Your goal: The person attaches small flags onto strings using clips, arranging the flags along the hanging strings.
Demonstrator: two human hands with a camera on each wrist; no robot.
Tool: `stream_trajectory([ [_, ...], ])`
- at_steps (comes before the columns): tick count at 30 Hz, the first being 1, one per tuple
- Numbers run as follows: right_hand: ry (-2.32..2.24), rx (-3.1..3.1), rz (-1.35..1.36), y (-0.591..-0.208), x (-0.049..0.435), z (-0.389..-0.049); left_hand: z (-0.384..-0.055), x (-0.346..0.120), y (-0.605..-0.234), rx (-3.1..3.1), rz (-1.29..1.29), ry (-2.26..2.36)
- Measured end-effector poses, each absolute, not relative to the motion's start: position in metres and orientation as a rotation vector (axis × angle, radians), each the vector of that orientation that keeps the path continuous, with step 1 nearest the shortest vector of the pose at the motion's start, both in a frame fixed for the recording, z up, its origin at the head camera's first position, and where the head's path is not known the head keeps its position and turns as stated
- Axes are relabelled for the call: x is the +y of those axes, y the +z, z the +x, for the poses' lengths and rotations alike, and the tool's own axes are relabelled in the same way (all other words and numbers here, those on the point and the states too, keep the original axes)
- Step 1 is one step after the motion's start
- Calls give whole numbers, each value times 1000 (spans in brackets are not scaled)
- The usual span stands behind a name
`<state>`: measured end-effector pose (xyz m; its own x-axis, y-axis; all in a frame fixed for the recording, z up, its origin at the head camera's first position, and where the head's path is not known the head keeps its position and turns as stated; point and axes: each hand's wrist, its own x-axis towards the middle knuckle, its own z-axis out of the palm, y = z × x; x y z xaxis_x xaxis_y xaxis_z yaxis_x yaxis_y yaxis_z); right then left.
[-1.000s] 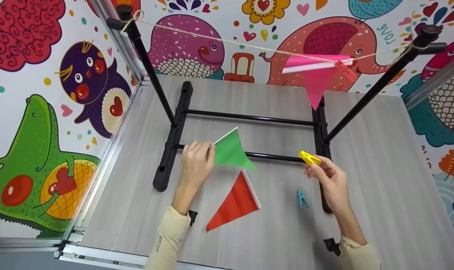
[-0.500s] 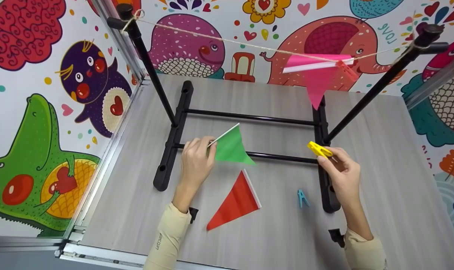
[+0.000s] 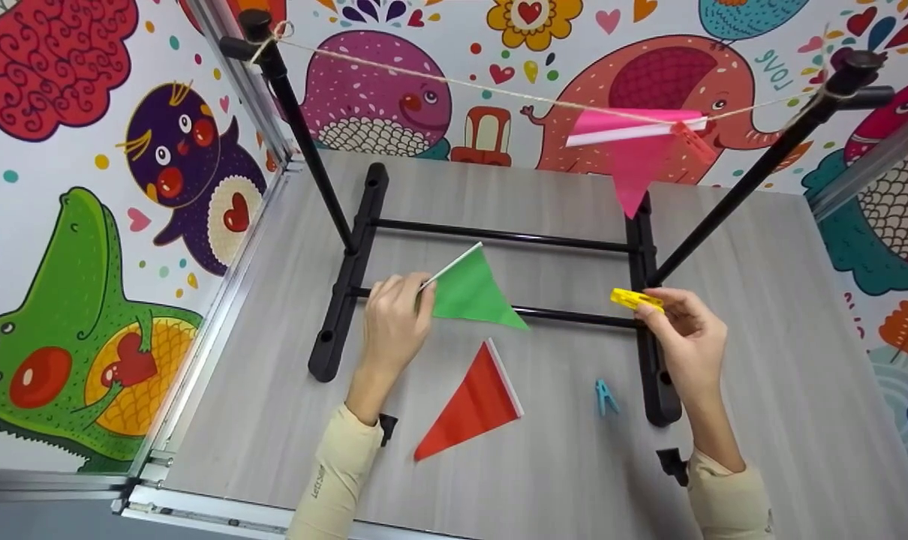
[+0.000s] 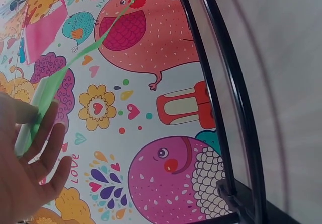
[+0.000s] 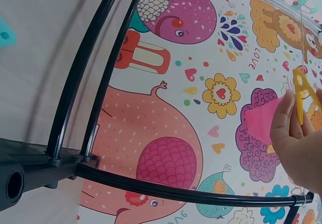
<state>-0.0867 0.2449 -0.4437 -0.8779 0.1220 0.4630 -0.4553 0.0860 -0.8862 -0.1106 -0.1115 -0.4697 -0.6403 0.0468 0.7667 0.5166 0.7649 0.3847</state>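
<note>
My left hand pinches a green triangular flag by its white-edged top, above the front crossbar. In the left wrist view the green flag is held between thumb and fingers. My right hand holds a yellow clothespin between thumb and fingers, near the rack's right foot. The right wrist view shows the yellow clothespin with its legs spread. A red triangular flag lies on the table between the hands. A blue clothespin lies right of it.
A black rack with a left post and right post stands around the work area. Between the posts runs a string. From it hangs a pink flag, with a red clothespin. Printed walls enclose the table.
My right hand has moved right and slightly up with the yellow clothespin, which has turned flatter. The green flag has risen a little in my left hand. The red flag and blue clothespin stay put.
</note>
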Motion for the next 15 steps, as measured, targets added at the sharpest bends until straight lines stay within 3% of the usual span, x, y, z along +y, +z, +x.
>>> stream_trajectory([
  [15,1755,-2040,235,-436,246,-88,-116,-109,-454,-2186,-501,-770],
])
